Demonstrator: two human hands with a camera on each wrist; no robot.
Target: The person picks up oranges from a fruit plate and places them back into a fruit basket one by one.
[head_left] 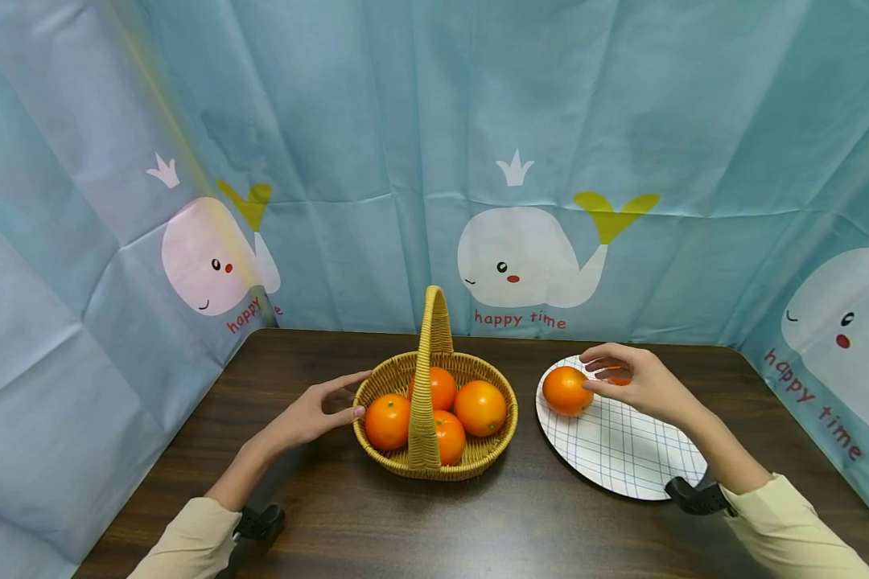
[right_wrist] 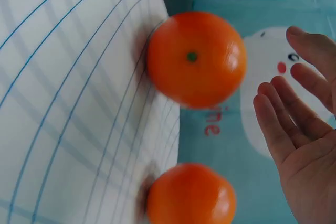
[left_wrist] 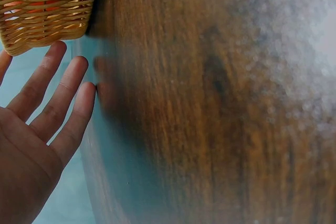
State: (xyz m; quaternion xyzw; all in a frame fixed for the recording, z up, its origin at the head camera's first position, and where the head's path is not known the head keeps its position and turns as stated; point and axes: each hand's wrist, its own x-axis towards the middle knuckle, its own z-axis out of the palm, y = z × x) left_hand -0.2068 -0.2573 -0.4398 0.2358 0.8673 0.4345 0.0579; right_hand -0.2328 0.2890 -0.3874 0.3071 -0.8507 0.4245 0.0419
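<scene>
Two smooth round oranges lie at the checked plate's 11 o'clock edge. Right hand hovers over them, fingers open, empty. Left hand, fingers straight, touches the wicker basket at 9 o'clock.

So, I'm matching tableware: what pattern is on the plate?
White plate with a thin blue grid; head view shows it best.
</scene>
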